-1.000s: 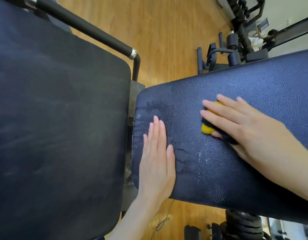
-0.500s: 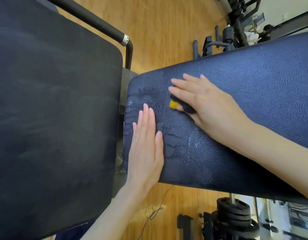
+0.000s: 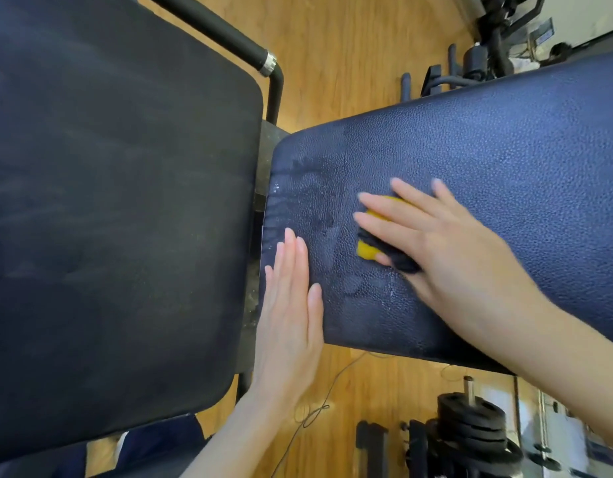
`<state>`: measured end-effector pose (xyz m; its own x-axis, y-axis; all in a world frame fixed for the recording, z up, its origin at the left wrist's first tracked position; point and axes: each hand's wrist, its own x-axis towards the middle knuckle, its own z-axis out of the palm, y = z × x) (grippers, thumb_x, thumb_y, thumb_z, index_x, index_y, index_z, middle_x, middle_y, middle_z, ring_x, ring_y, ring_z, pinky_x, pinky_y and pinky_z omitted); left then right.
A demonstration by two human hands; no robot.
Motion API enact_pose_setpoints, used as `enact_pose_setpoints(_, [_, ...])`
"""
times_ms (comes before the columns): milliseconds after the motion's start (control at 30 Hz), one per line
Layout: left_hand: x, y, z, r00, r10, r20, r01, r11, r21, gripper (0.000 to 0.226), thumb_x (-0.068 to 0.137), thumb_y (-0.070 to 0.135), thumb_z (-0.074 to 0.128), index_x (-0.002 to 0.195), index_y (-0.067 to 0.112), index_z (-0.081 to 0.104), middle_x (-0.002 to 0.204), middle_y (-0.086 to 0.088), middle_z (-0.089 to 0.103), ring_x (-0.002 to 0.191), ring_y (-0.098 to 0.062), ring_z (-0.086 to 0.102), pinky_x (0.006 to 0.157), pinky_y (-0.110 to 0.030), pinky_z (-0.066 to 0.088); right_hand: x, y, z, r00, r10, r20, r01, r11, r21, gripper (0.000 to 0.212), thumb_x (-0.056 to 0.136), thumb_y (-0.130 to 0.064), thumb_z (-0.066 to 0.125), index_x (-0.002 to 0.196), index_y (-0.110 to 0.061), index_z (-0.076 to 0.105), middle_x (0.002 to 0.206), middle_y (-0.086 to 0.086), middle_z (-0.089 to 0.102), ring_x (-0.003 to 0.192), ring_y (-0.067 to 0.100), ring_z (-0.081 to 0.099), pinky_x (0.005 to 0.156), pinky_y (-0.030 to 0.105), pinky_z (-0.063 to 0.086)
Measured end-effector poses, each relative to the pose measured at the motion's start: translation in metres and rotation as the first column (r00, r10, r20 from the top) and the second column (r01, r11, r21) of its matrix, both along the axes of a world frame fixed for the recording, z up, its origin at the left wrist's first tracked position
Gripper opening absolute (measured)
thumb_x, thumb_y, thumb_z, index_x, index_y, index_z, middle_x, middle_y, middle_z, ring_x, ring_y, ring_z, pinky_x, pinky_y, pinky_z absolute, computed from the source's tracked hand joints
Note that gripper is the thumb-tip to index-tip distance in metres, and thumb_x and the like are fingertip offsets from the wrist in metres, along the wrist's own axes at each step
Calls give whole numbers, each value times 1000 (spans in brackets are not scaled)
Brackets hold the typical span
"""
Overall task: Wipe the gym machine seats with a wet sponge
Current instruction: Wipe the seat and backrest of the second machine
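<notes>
A yellow sponge (image 3: 377,236) is pressed onto the wet blue seat (image 3: 505,167) under the flat right hand (image 3: 446,243). The left hand (image 3: 291,305) is laid flat, fingers straight, on the seat's left end.

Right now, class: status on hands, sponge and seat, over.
Left hand flat on seat pad. Right hand pressing sponge there. Nothing in the way.

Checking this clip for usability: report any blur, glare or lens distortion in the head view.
Head view: the right hand and forearm show motion blur, smearing the sponge; the left hand is sharper; wide-angle distortion bows the bench pad edges; soft sheen on its textured vinyl, no harsh glare; wet streaks stay readable.
</notes>
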<state>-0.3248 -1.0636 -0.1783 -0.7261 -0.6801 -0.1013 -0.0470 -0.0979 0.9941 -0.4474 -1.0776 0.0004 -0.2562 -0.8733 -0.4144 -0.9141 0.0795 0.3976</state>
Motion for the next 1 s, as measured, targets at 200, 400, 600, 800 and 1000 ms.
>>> enact_pose_setpoints(200, [-1,1,-1,1000,-1,6,1,1000,0,54,106,29,20,157,23,4,167,7,2,153,-7,-2,123,-24,-4,20,-4,-35,999,-39,-18,39,998,-50,47,85,-18,40,124,-9,64,134,7,59,128,35,50,111,48,31])
enact_pose_setpoints(400, [2,-3,-1,999,-34,5,35,999,-29,55,106,31,20,158,20,7,167,9,0,153,-6,-2,123,-25,-2,4,5,-13,999,29,37,-29,1000,7,56,76,-14,80,128,-14,62,139,2,55,133,33,46,111,51,25])
enact_pose_setpoints(600, [0,0,-7,1000,-9,-21,9,1000,-17,53,106,28,22,157,22,9,167,8,4,153,-7,1,125,-32,3,28,12,-46,996,82,42,-78,994,-78,42,82,-16,49,120,-10,66,129,6,62,124,34,53,109,48,28])
enact_pose_setpoints(800, [-4,4,-8,999,48,-18,-49,998,-30,52,106,19,26,157,19,15,166,8,9,153,-6,4,125,-32,5,29,6,-40,988,142,62,-143,990,20,36,83,-16,65,117,-6,67,126,6,64,127,33,52,111,50,20])
enact_pose_setpoints(1000, [-5,7,-7,995,93,-27,-93,996,-14,51,106,17,27,157,18,17,166,8,11,153,-7,5,124,-30,2,30,40,17,998,62,21,-62,998,-24,46,86,-26,45,122,-9,66,133,4,60,126,33,53,111,50,22])
